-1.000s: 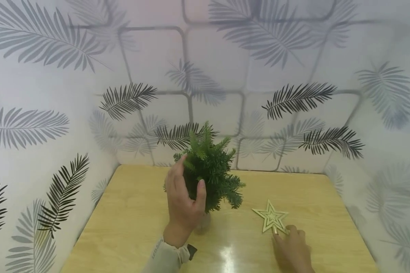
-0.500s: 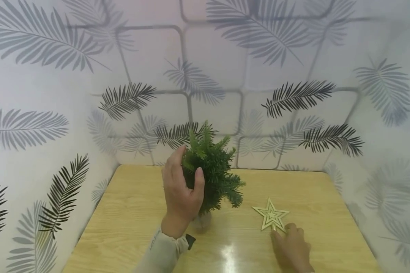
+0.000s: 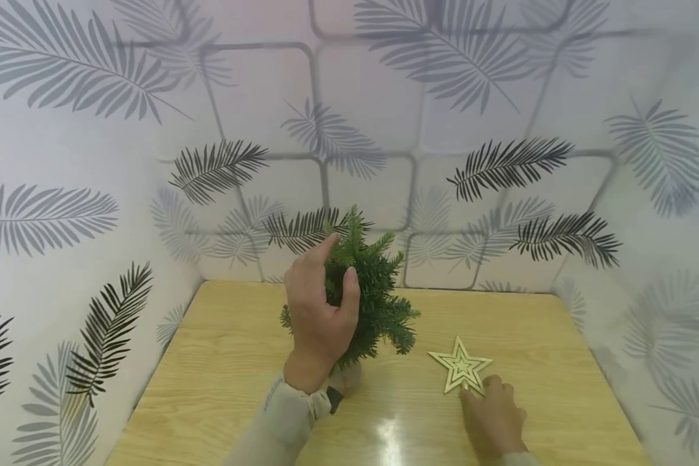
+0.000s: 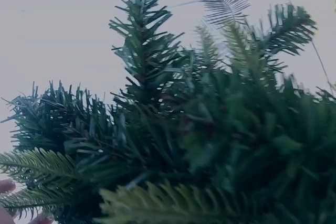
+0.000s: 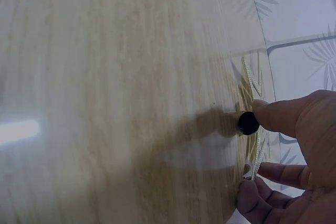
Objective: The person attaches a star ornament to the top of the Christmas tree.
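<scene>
A small artificial Christmas tree [image 3: 378, 304] stands upright in the middle of the table, its pale base [image 3: 349, 375] partly behind the left wrist. My left hand [image 3: 317, 314] is at its left side, thumb and fingers raised and loosely curved against the branches. Green branches [image 4: 144, 45] fill the left wrist view, where only a few fingertips [image 4: 6, 188] show at the lower left corner. To the right is a gold star tree topper [image 3: 461, 366]. My right hand [image 3: 498, 414] grips it by its lower right, the thumb at its tubular stem [image 5: 249, 123], whose dark round end faces the wrist camera.
The light wooden table [image 3: 221, 362] reaches to a wall [image 3: 367, 77] patterned with grey and black feather leaves, behind and on both sides. A bright light reflection [image 3: 389, 440] shows near the front. A dark tag [image 3: 334, 400] sits at the left sleeve cuff.
My left hand has shifted left, then back right, and risen along the tree, its fingertips now nearer the top. The right hand and the star have barely moved.
</scene>
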Demonstrator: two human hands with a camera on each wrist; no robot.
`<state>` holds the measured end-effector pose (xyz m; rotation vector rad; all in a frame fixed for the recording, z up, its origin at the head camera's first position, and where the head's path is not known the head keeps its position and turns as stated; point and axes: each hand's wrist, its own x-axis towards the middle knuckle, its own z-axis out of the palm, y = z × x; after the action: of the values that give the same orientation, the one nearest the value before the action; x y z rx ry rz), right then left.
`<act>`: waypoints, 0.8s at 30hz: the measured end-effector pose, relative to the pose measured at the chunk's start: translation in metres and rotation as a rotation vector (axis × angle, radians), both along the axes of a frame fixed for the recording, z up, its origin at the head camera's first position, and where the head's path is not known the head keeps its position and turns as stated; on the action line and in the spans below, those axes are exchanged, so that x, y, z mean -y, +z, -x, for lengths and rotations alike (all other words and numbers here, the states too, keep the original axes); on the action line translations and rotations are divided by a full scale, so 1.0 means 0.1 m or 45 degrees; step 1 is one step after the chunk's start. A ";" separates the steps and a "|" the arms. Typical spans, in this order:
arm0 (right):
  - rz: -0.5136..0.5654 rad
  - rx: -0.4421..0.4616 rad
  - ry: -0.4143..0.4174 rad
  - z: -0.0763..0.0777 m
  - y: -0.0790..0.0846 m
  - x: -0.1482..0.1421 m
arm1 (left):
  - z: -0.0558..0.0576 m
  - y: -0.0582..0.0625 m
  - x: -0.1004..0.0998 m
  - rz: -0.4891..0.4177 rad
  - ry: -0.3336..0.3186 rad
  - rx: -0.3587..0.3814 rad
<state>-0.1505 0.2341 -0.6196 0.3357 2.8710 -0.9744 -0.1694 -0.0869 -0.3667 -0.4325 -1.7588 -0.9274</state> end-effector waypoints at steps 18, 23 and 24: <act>0.175 0.106 0.115 0.05 0.04 -0.13 | 0.07 0.25 -0.06 -0.015 0.123 0.092; 0.254 0.153 0.154 0.05 0.09 -0.16 | 0.09 0.30 -0.05 0.013 0.107 0.171; 0.279 0.166 0.146 0.04 0.10 -0.16 | 0.09 0.31 -0.05 0.024 0.106 0.184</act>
<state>-0.1547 0.2502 -0.6101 0.2056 2.6046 -1.1835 -0.1784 -0.0817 -0.3354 -0.3081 -1.9031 -0.9021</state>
